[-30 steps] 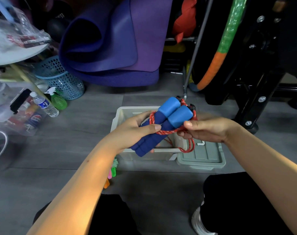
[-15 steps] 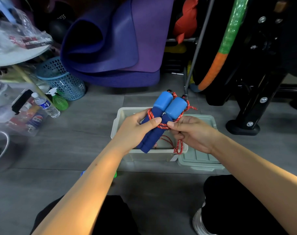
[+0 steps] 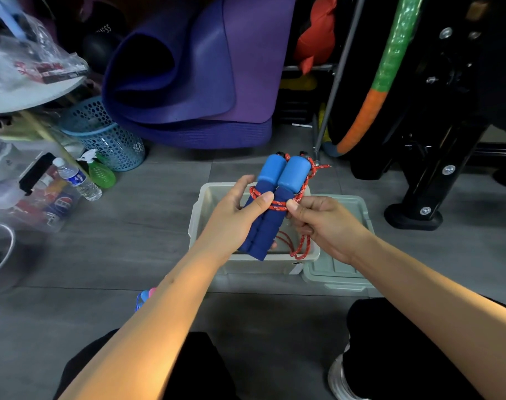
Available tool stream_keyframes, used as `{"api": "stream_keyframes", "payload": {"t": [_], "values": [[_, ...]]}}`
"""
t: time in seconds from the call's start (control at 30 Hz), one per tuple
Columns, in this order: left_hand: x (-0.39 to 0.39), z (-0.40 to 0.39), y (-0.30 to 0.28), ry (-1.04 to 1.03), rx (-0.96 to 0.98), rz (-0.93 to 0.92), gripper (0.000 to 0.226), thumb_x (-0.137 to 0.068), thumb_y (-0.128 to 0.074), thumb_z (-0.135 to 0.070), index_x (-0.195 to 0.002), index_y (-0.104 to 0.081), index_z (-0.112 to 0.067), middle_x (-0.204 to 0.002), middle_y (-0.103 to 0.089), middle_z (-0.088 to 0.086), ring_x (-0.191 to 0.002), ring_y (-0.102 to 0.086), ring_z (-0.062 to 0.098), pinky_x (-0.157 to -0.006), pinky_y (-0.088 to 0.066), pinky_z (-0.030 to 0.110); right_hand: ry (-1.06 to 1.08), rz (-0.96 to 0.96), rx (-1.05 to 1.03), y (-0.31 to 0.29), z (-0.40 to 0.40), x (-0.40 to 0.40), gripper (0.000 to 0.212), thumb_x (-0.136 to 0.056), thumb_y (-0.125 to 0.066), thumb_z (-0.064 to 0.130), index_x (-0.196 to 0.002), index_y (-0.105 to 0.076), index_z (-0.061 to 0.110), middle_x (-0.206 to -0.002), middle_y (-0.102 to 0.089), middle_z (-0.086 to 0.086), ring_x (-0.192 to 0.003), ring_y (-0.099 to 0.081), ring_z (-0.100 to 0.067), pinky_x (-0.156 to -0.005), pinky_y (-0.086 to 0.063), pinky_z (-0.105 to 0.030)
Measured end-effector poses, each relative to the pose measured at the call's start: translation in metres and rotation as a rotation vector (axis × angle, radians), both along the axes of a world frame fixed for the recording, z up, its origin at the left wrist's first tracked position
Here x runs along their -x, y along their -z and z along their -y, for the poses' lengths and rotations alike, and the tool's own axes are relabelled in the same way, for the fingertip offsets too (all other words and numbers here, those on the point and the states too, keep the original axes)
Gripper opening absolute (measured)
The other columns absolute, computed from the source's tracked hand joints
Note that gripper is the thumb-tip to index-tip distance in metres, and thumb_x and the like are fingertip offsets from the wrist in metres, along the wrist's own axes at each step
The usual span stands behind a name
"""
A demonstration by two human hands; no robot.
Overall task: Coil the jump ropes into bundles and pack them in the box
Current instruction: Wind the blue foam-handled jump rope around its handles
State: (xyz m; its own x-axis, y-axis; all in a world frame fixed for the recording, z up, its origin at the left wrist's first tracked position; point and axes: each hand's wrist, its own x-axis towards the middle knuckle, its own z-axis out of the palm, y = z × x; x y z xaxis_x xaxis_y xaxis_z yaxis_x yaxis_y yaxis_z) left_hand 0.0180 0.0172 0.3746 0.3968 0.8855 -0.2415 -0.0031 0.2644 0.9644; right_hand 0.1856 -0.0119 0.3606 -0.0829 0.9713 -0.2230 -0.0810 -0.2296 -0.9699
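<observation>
Floor [image 3: 165,249] of grey planks carries everything here, and on it sits the pale, open box [image 3: 198,215], its lid [image 3: 339,269] lying flat against its right side. Directly above the box's opening the person holds the jump rope bundle: two blue foam handles [image 3: 270,203] pressed side by side, their long axis running from the lighter caps, farthest from the person, down and slightly leftward to the dark ends over the box's near wall. Red cord [image 3: 276,205] is wound crosswise round the handles about midway, and a slack loop of it hangs below the right hand into the box.

Left hand [image 3: 234,217] is wrapped round the handles from the left, thumb laid across the front on the cord. Right hand [image 3: 326,223] sits at the bundle's right edge, thumb and forefinger pinching the cord where it leaves the wrap, the other fingers curled; what they hold beneath is hidden.

Since the box lies straight under the handles, the coming move is probably a short drop downward, once the cord's loose loop is tucked. Laid lengthwise, the handles look likely to fit inside. A second rope's pink and blue handles [image 3: 144,297] peek out beside the left forearm, on the floor.
</observation>
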Motion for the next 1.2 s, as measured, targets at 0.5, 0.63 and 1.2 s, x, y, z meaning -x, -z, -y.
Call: {"api": "stream_keyframes", "payload": {"t": [0.5, 0.63, 1.2], "values": [[0.0, 0.002, -0.009, -0.111, -0.032, -0.176, 0.033, -0.087, -0.065, -0.035, -0.092, -0.042, -0.011, -0.086, -0.068, 0.008, -0.061, -0.07, 0.024, -0.05, -0.056, 0.036, -0.006, 0.236, -0.03, -0.006, 0.003, 0.003, 0.023, -0.094, -0.053, 0.026, -0.081, -0.064, 0.009, -0.07, -0.046, -0.006, -0.062, -0.039, -0.011, -0.061, -0.04, -0.022], [0.0, 0.002, -0.01, -0.094, 0.029, -0.168, 0.029, -0.086, -0.066, -0.032, -0.098, -0.052, -0.01, -0.09, -0.068, 0.008, -0.061, -0.07, 0.022, -0.051, -0.056, 0.036, 0.021, 0.333, -0.025, -0.007, 0.002, 0.003, 0.023, -0.093, -0.056, 0.024, -0.071, -0.061, 0.018, -0.053, -0.053, 0.015, -0.049, -0.046, 0.001, -0.061, -0.037, -0.021], [0.01, -0.016, 0.005, -0.206, -0.047, -0.322, 0.033, -0.079, -0.073, -0.042, -0.096, -0.057, -0.019, -0.093, -0.068, 0.007, -0.074, -0.071, 0.027, -0.066, -0.06, 0.043, -0.013, 0.811, -0.13, -0.009, 0.009, 0.006, 0.016, -0.086, -0.062, 0.04, -0.085, -0.068, 0.025, -0.069, -0.065, 0.01, -0.07, -0.06, -0.007, -0.066, -0.046, -0.025]]}}
